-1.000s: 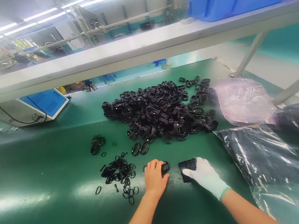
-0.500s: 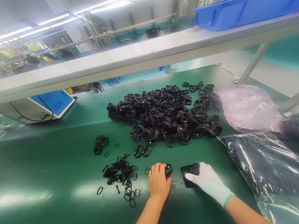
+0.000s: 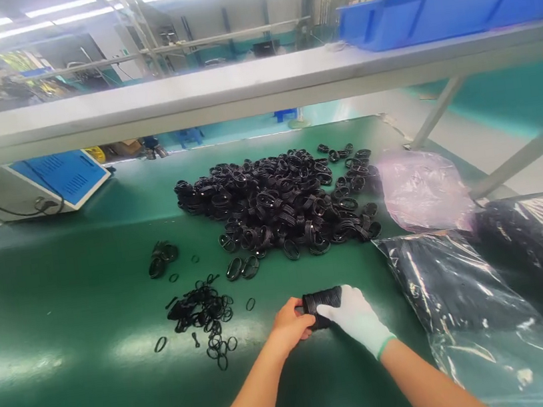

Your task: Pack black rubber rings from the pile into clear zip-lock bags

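Note:
A compact row of coiled black cables (image 3: 322, 303) lies near the front of the green table. My right hand (image 3: 356, 319), in a white glove, is closed around the right part of the row, its thumb across the near side. My bare left hand (image 3: 292, 322) grips the left end, where a coil meets the others; its fingertips are partly hidden behind the coils. A big heap of coiled cables (image 3: 275, 196) lies behind my hands. To the left are a small pile of black rubber bands (image 3: 203, 311) and one loose band (image 3: 250, 304).
Clear plastic bags with black contents (image 3: 466, 291) lie at the right, beside a pinkish plastic bag (image 3: 424, 192). A blue-and-white machine (image 3: 64, 182) stands at the back left. Overhead runs a shelf (image 3: 235, 90) carrying a blue bin (image 3: 451, 10).
My left hand has brought its coiled cable rightward against the row under my right hand. The row now has its end against my left fingers. The view has shifted slightly.

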{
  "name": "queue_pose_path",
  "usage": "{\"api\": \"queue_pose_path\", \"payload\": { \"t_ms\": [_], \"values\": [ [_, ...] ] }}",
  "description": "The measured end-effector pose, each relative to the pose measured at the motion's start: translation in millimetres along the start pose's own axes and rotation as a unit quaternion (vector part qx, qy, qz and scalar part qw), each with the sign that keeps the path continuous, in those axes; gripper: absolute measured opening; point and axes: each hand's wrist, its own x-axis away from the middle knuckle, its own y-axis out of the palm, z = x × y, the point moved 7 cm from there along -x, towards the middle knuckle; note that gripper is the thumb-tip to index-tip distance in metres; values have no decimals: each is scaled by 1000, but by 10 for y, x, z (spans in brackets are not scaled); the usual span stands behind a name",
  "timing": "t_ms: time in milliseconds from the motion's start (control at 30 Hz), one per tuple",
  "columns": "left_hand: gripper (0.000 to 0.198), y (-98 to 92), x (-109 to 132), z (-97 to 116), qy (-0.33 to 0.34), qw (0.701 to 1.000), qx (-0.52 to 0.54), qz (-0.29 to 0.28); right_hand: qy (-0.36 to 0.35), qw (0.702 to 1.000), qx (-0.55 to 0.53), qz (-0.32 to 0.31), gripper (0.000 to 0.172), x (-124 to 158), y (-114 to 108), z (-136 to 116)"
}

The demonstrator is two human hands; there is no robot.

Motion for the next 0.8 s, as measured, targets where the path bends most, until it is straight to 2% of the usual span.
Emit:
{"api": "queue_pose_path", "payload": {
  "t_ms": [100, 300, 467, 567, 633, 700, 800],
  "values": [
    [35, 53, -1, -33, -3, 999, 39, -7, 2, 1000, 7, 5, 53, -18, 4, 14],
    [40, 45, -5, -59, -11, 997, 74, 0, 10, 1000, 18, -1, 58, -25, 32, 23],
    [45, 13, 64, -40, -5, 998, 63, -6, 32, 999, 29, 20, 90, 26, 34, -33],
    [70, -77, 137, 50, 71, 996, -42, 45, 34, 999, 31, 30, 94, 40, 56, -55],
    [87, -87, 173, 136, 146, 976, -146, 75, 30, 999, 27, 34, 92, 37, 75, -57],
    [89, -43, 163, 164, 190, 957, -206, 73, 27, 999, 25, 41, 89, 29, 77, -44],
    [81, 13, 111, 152, 218, 950, -216, 66, 1, 999, 33, 25, 76, 0, 52, -22]
  ]
}}
